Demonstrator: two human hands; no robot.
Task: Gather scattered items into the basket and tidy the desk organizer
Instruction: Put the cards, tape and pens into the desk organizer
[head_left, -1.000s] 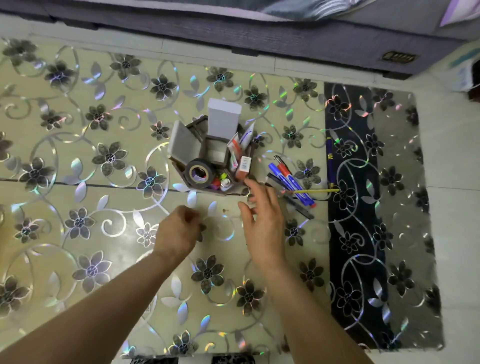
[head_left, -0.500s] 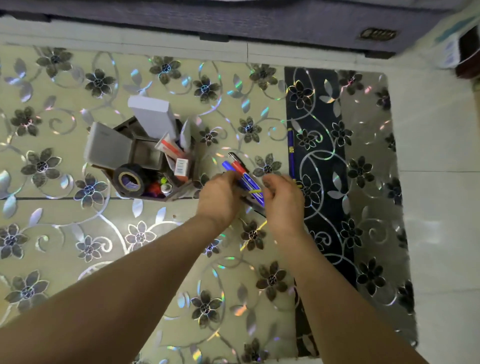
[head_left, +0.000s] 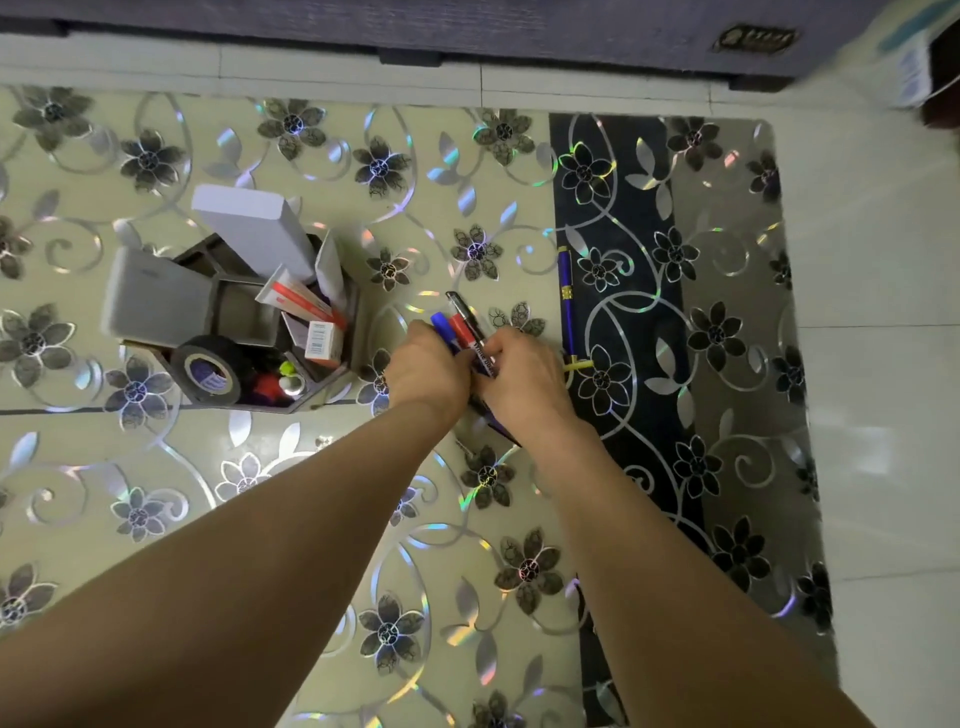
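markers (head_left: 464, 332): blue, red, black caps, bundled | left grip (head_left: 427, 371), right grip (head_left: 522, 376): both clasp markers

Blue and red markers (head_left: 460, 332) at centre, a blue pen (head_left: 566, 301) to their right, cream mat (head_left: 156, 493) with silver flowers, black band (head_left: 613, 208) on the right

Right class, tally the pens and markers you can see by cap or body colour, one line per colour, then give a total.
Blue-capped marker, gripped between the left hand and the right hand: 1
Red-capped marker, same bundle: 1
Black-capped marker, same bundle: 1
Dark blue pen lying apart on the mat: 1
Total: 4 plainly visible; others under the hands cannot be counted.
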